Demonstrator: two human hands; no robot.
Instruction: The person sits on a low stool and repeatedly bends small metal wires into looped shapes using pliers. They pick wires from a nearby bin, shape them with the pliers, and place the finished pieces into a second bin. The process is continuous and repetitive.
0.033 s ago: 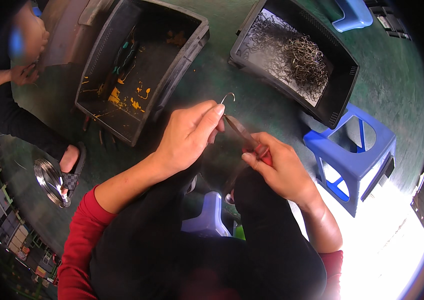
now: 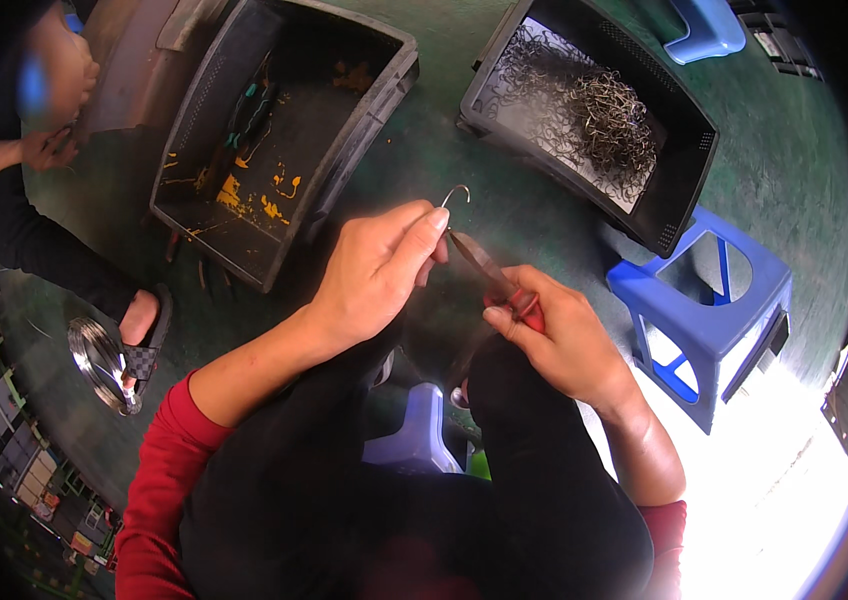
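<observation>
A thin metal wire hook sticks up from the pinched thumb and fingers of my left hand; its lower part is hidden by them. My right hand is closed around the red handles of a pair of pliers. The worn, brownish jaws of the pliers point up and left, their tips right beside my left fingertips, near the lower end of the hook. Whether the tips grip the wire is too small to tell.
A black crate holds a heap of wire hooks. Another black crate, yellow-stained, contains green-handled pliers. A blue stool stands at right. At left are a wire coil and another person's sandalled foot.
</observation>
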